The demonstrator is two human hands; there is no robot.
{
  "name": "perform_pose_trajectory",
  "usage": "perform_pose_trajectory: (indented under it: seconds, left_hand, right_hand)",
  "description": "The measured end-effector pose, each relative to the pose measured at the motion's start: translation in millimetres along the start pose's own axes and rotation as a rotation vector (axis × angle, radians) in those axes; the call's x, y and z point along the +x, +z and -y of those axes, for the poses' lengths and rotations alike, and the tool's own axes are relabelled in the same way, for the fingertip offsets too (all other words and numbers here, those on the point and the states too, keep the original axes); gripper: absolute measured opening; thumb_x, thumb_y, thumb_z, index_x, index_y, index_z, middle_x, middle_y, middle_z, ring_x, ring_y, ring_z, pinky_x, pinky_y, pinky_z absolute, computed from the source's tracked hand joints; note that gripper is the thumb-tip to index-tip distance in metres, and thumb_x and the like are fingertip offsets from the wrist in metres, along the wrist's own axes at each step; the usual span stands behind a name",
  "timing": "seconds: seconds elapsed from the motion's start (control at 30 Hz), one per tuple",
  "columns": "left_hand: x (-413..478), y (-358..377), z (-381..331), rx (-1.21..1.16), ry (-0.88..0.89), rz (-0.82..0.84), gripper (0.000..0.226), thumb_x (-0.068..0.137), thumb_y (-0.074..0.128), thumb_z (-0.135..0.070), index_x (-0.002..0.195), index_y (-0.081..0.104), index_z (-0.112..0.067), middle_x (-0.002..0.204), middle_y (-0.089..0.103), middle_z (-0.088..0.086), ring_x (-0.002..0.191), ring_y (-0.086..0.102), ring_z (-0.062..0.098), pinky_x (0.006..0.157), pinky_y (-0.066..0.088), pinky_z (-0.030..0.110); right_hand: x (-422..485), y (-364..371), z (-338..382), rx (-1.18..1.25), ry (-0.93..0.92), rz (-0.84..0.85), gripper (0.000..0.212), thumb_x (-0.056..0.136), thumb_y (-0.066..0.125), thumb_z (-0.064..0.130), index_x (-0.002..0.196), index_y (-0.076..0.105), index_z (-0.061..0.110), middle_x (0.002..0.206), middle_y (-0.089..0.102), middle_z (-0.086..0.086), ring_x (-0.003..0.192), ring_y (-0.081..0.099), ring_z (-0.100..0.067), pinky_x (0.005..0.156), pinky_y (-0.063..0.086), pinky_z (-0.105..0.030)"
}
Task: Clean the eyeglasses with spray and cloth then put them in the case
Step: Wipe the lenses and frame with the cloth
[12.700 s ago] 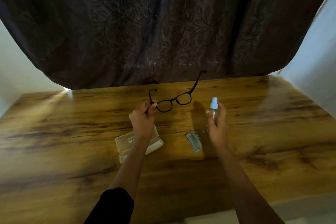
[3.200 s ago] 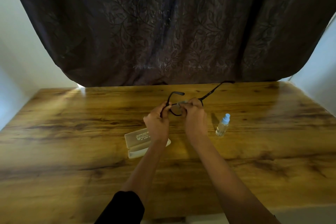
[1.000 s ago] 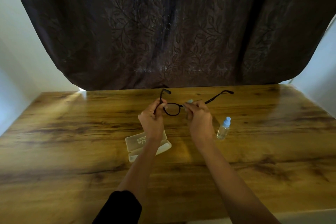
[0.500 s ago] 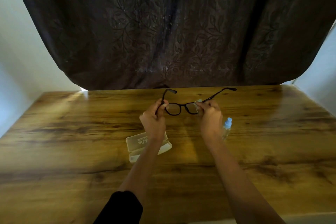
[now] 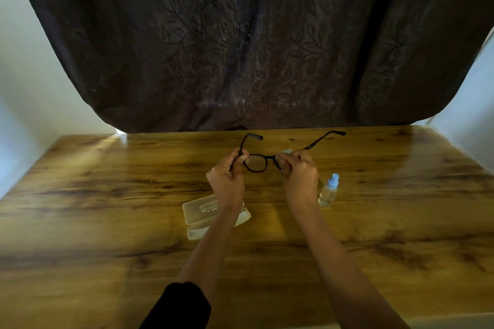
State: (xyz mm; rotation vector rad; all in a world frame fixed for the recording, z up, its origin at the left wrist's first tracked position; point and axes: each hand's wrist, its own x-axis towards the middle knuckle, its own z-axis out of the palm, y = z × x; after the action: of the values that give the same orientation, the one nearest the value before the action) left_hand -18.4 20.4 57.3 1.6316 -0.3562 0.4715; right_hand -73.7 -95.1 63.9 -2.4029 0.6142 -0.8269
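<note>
Black-framed eyeglasses [image 5: 257, 163] are held above the wooden table [image 5: 107, 208] with both arms unfolded and pointing away from me. My left hand [image 5: 226, 181] pinches the frame's left end at the hinge. My right hand [image 5: 299, 173] pinches a small pale blue-grey cloth [image 5: 286, 152] around the right lens, which the fingers and cloth hide. The left lens shows clearly. An open beige glasses case [image 5: 199, 212] lies on the table under my left wrist. A small clear spray bottle [image 5: 328, 191] with a light blue cap stands just right of my right hand.
A dark patterned curtain [image 5: 246, 43] hangs behind the table's far edge. Pale walls flank it on both sides. The table's near edge runs along the bottom right.
Since the earliest frame the spray bottle was set down and the cloth picked up. Over the last second my right hand slid the cloth right along the frame onto the right lens.
</note>
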Motion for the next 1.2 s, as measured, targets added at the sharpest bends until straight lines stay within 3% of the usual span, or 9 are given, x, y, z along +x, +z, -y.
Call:
perform_pose_trajectory:
  seconds: [0.13, 0.3, 0.4, 0.5, 0.63, 0.73, 0.87, 1.07, 1.2]
  left_hand:
    - [4, 0, -2, 0.006, -0.004, -0.011, 0.013, 0.086, 0.059, -0.003, 0.091, 0.071, -0.003, 0.085, 0.069, -0.005, 0.079, 0.061, -0.014, 0.07, 0.045, 0.003]
    - [-1, -1, -1, -0.002, -0.01, -0.002, 0.014, 0.086, 0.059, -0.003, 0.094, 0.07, 0.0, 0.085, 0.069, -0.002, 0.079, 0.062, -0.013, 0.071, 0.046, 0.004]
    - [1, 0, -3, 0.014, -0.001, -0.001, 0.014, 0.086, 0.059, -0.003, 0.093, 0.071, -0.002, 0.085, 0.07, -0.003, 0.078, 0.061, -0.014, 0.07, 0.046, 0.004]
    - [2, -1, -6, -0.005, -0.011, -0.009, 0.013, 0.085, 0.059, -0.002, 0.092, 0.071, -0.002, 0.084, 0.069, -0.003, 0.078, 0.062, -0.013, 0.07, 0.045, 0.003]
    - [0, -5, 1, -0.005, -0.026, 0.013, 0.014, 0.085, 0.061, -0.006, 0.094, 0.071, -0.004, 0.086, 0.072, 0.002, 0.081, 0.066, -0.003, 0.073, 0.048, 0.007]
    - [0, -5, -2, -0.001, -0.037, 0.027, 0.014, 0.086, 0.061, -0.008, 0.094, 0.072, -0.006, 0.087, 0.073, 0.001, 0.081, 0.065, -0.003, 0.072, 0.048, 0.008]
    - [3, -6, -7, 0.018, -0.02, 0.021, 0.014, 0.086, 0.061, -0.008, 0.095, 0.071, -0.005, 0.085, 0.071, -0.003, 0.076, 0.062, -0.013, 0.068, 0.045, 0.003]
    - [3, -8, -8, 0.009, -0.061, 0.07, 0.021, 0.084, 0.064, -0.014, 0.102, 0.07, -0.003, 0.087, 0.073, 0.003, 0.074, 0.064, -0.008, 0.067, 0.045, 0.002]
    - [12, -16, -10, 0.142, -0.032, 0.082, 0.026, 0.084, 0.064, -0.016, 0.107, 0.067, -0.004, 0.075, 0.072, 0.003, 0.053, 0.056, -0.012, 0.055, 0.041, 0.002]
  right_hand:
    - [-2, 1, 2, 0.082, -0.054, -0.013, 0.024, 0.087, 0.056, 0.001, 0.109, 0.066, 0.004, 0.103, 0.059, -0.012, 0.081, 0.059, -0.016, 0.075, 0.043, -0.015]
    - [8, -4, -8, -0.014, 0.069, -0.024, 0.025, 0.091, 0.053, 0.012, 0.111, 0.065, 0.005, 0.108, 0.058, -0.013, 0.087, 0.061, -0.022, 0.071, 0.039, -0.015]
    - [-1, 0, 3, 0.025, -0.008, 0.037, 0.028, 0.09, 0.053, 0.006, 0.116, 0.062, 0.008, 0.111, 0.055, -0.004, 0.085, 0.053, -0.007, 0.067, 0.032, 0.002]
    - [-2, 0, -1, 0.081, -0.008, 0.058, 0.026, 0.092, 0.051, 0.01, 0.115, 0.062, 0.009, 0.094, 0.05, 0.015, 0.07, 0.044, 0.003, 0.058, 0.034, 0.004]
    - [4, -5, -14, -0.02, 0.042, -0.035, 0.025, 0.092, 0.052, 0.014, 0.113, 0.064, 0.008, 0.105, 0.058, -0.007, 0.076, 0.046, -0.004, 0.068, 0.036, -0.007]
    - [0, -1, -6, 0.051, -0.025, -0.037, 0.024, 0.089, 0.055, 0.008, 0.111, 0.066, 0.006, 0.105, 0.059, -0.011, 0.08, 0.052, -0.01, 0.073, 0.042, -0.014]
    - [-2, 1, -3, 0.121, -0.143, 0.012, 0.025, 0.088, 0.057, 0.005, 0.111, 0.066, 0.008, 0.104, 0.059, -0.009, 0.083, 0.056, -0.012, 0.074, 0.04, -0.008]
    - [10, -3, -25, 0.046, 0.022, 0.052, 0.022, 0.087, 0.059, 0.011, 0.107, 0.068, 0.01, 0.106, 0.062, -0.011, 0.087, 0.06, -0.019, 0.073, 0.043, -0.018]
    - [9, -9, -27, 0.382, 0.269, -0.041, 0.02, 0.085, 0.062, 0.009, 0.104, 0.069, 0.009, 0.105, 0.066, -0.006, 0.091, 0.061, -0.013, 0.074, 0.045, -0.014]
